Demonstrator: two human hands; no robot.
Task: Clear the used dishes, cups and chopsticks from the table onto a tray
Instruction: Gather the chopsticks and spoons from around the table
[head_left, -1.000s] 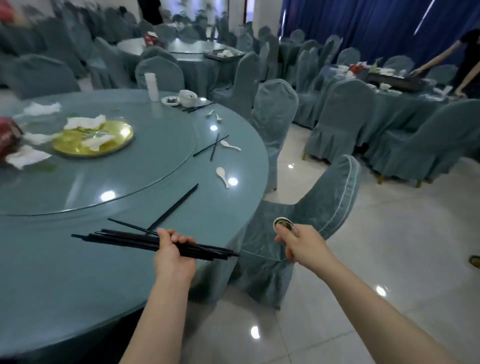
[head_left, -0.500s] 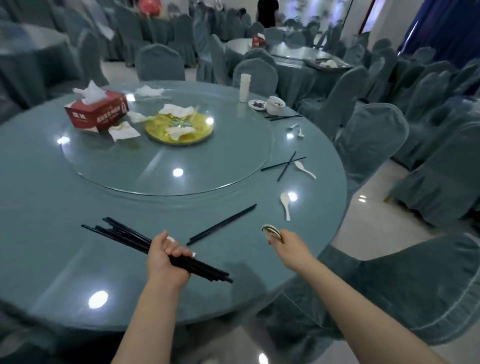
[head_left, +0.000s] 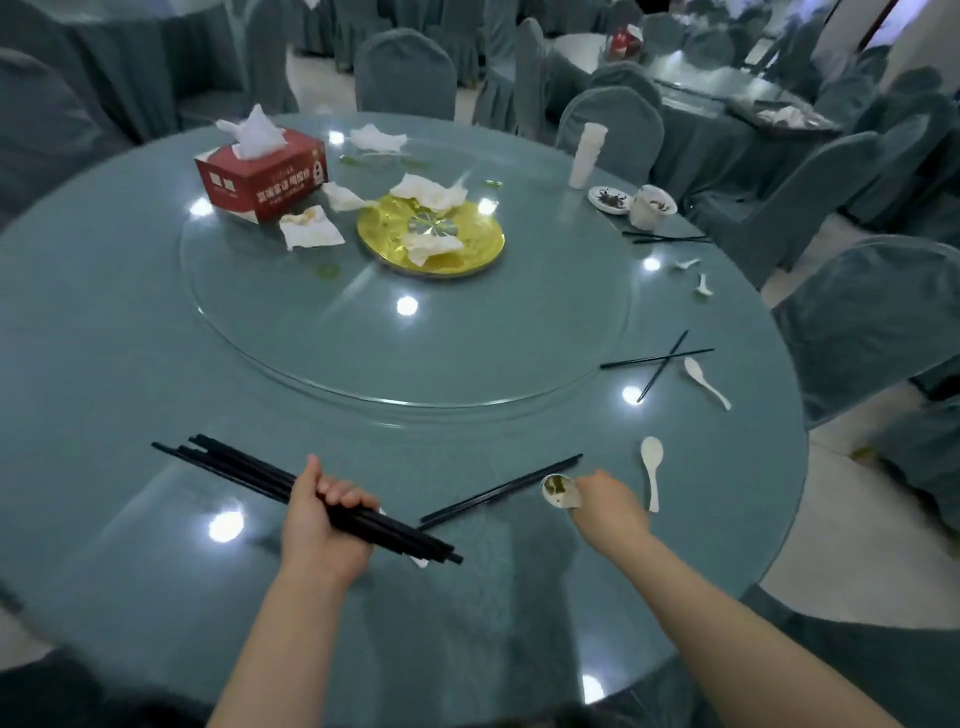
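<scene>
My left hand (head_left: 327, 525) grips a bundle of black chopsticks (head_left: 234, 465) over the near part of the round teal table (head_left: 104, 364). My right hand (head_left: 608, 512) holds a small dirty white spoon (head_left: 561, 491) just above the table. A loose pair of black chopsticks (head_left: 504, 488) lies between my hands. A white spoon (head_left: 652, 467) lies right of my right hand. Farther right lie crossed chopsticks (head_left: 660, 361) and another spoon (head_left: 704, 379). At the far right edge stand a dirty cup (head_left: 649, 205), a small saucer (head_left: 609, 198), chopsticks (head_left: 667, 238) and stacked white cups (head_left: 587, 156).
A glass turntable (head_left: 311, 322) carries a gold plate (head_left: 431, 239) with crumpled napkins and a red tissue box (head_left: 260, 174). Covered chairs (head_left: 872, 322) ring the table. A second table (head_left: 701, 78) stands at the back right. No tray is in view.
The view has swung left from the chair and floor onto the table. Both hands, still holding the chopstick bundle and the spoon, now hang over the table's near part.
</scene>
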